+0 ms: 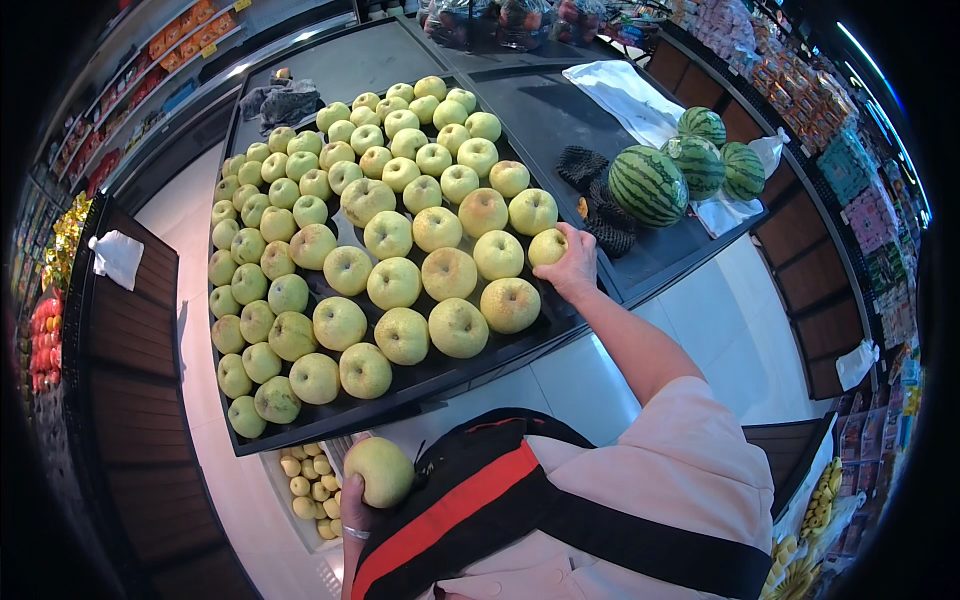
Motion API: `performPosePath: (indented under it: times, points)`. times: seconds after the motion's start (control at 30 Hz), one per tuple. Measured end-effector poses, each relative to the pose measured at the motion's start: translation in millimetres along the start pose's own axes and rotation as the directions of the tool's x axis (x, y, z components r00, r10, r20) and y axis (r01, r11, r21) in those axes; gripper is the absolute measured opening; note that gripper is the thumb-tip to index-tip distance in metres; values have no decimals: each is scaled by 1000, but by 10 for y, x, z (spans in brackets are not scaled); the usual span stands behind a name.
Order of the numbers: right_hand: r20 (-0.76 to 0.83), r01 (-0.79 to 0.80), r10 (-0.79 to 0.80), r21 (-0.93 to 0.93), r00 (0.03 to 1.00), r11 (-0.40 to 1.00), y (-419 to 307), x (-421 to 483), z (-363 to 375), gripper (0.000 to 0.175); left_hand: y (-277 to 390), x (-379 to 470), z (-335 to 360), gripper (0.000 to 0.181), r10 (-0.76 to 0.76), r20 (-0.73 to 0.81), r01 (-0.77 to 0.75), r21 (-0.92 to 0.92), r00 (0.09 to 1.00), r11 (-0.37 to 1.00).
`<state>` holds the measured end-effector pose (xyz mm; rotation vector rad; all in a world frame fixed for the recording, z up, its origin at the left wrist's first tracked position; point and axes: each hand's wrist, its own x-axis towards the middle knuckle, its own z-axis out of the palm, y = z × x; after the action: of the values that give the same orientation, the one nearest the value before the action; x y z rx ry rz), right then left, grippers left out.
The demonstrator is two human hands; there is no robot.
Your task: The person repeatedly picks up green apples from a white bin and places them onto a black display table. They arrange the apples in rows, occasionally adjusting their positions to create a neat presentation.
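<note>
My right hand (pixel 576 268) reaches to the right edge of a black display table (pixel 420 386), its fingers around a small yellow-green apple (pixel 547 246). That apple sits at the end of a row, beside a larger one. Many yellow-green apples (pixel 394 283) cover the tabletop in rows, stems mostly up, with some brown-tinged skins. Near my body, below the table's front edge, my left hand (pixel 355 504) holds a large pale green apple (pixel 379 472). Most of that hand's fingers are hidden behind the fruit.
Several striped watermelons (pixel 648 186) stand on the right, beside dark crumpled netting (pixel 609 217) and a white cloth (pixel 619 97). Grey crumpled netting (pixel 281 103) lies at the far left corner. A crate (pixel 281 499) below holds small yellow fruit. Wooden-sided stands (pixel 124 360) flank the aisles.
</note>
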<state>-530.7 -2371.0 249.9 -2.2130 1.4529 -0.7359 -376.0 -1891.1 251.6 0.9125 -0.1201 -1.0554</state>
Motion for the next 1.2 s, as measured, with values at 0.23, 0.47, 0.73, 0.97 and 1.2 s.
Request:
performPosePath:
  times: [0.23,0.47,0.73,0.97,1.2]
  points:
    - [-64,18,-19,-19,998,1000,-10,140,190,87,1,51,69,81,-20,9,20,32,1000,999]
    - [60,-32,38,-92,998,995,-183,140,86,91,134,156,384,80,-65,-4,66,52,998,997]
    - [776,-716,-395,619,492,324,-910,-746,-482,63,397,560,1020,81,12,89,-33,243,996,970]
    - [714,-965,-696,229,78,126,-1118,-1457,-476,78,366,789,1405,94,50,453,-314,531,890,787]
    - [747,-796,-404,601,528,72,-720,-1248,-657,83,289,831,1305,99,50,389,-332,706,920,626]
